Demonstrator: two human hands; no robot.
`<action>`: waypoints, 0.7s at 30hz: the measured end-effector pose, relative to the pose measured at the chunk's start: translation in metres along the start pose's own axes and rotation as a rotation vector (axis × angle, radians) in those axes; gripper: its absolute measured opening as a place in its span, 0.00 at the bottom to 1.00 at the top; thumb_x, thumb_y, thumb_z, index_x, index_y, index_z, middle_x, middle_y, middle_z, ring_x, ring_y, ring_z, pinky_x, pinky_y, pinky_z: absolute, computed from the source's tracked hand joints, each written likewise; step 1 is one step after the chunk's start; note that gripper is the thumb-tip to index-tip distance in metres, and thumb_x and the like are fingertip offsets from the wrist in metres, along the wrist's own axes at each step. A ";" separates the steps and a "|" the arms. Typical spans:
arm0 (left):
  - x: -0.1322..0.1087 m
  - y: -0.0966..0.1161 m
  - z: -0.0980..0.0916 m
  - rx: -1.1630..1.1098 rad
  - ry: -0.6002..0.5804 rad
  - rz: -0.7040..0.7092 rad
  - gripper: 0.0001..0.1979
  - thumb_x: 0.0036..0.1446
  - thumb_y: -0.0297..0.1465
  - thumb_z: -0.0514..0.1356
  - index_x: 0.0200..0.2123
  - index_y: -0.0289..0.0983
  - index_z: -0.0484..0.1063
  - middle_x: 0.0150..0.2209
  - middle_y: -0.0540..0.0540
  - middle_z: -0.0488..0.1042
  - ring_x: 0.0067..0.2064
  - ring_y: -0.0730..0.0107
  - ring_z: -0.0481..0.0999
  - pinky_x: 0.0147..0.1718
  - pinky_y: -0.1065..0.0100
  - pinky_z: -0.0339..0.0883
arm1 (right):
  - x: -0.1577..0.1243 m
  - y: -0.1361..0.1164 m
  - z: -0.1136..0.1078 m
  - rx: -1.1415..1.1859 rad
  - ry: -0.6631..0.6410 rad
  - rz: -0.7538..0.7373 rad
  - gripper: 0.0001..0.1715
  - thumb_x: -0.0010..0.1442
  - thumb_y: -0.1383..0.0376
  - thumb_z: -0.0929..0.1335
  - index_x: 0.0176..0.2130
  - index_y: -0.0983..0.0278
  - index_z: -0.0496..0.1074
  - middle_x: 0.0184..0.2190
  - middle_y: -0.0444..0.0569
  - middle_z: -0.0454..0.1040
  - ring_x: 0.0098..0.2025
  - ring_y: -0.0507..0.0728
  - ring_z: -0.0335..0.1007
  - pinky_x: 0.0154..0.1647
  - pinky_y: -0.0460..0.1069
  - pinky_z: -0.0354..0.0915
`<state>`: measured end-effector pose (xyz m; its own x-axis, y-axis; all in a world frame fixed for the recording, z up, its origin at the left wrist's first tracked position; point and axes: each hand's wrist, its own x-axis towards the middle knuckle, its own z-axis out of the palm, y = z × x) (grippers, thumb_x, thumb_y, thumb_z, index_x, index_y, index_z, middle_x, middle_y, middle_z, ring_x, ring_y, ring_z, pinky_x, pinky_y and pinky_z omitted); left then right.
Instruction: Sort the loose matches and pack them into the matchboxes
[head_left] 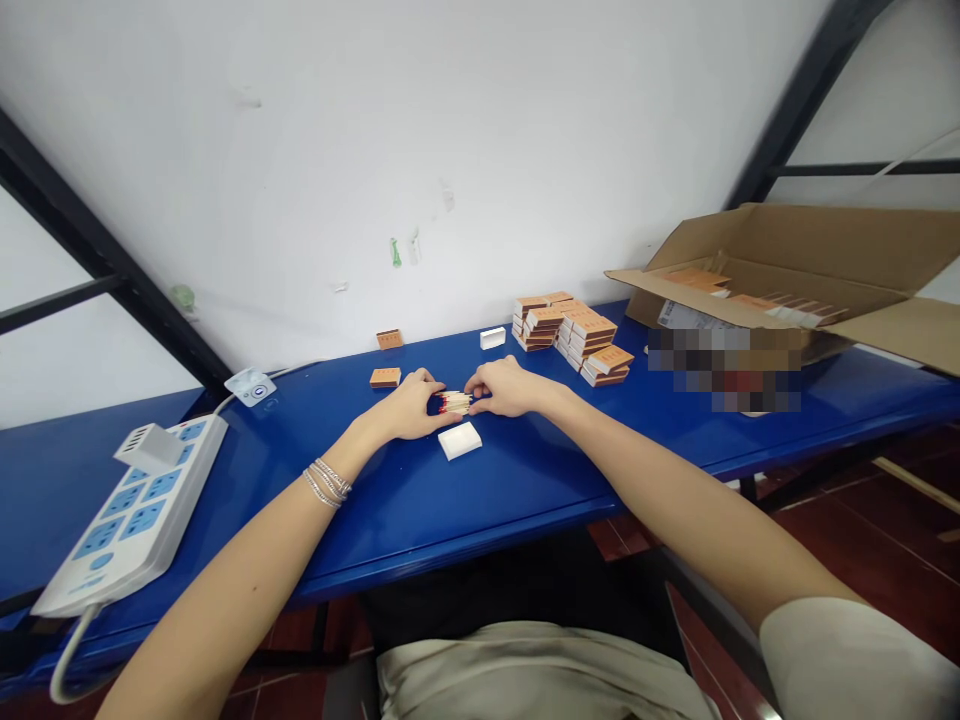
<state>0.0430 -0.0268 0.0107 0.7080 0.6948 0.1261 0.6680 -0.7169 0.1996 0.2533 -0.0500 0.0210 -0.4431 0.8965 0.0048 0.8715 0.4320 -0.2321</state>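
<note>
A bundle of red-tipped wooden matches (454,402) lies on the blue table (487,505), pinched from both sides. My left hand (406,408) grips its left end, and my right hand (506,388) holds its right end. Part of the bundle is hidden by my fingers. Just below my hands sits a white matchbox tray (459,440), not touching the bundle. An orange-brown matchbox (385,377) lies left of my left hand. Another white tray (493,338) stands farther back.
Stacks of orange-brown matchboxes (571,335) stand at the back right, with another box (389,339) at the wall. An open cardboard carton (780,265) holding more boxes sits at the right end. A white power strip (131,500) lies at the left.
</note>
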 end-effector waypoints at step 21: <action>-0.004 0.004 -0.009 -0.026 -0.060 -0.061 0.32 0.54 0.53 0.59 0.51 0.34 0.74 0.39 0.40 0.68 0.40 0.58 0.68 0.43 0.59 0.66 | 0.002 -0.006 0.004 -0.009 -0.021 0.000 0.19 0.60 0.57 0.70 0.49 0.64 0.75 0.47 0.57 0.75 0.51 0.64 0.71 0.49 0.55 0.59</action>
<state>0.0407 -0.0319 0.0193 0.6789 0.7322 0.0542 0.7050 -0.6708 0.2302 0.2463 -0.0511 0.0186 -0.4475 0.8941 -0.0152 0.8732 0.4333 -0.2232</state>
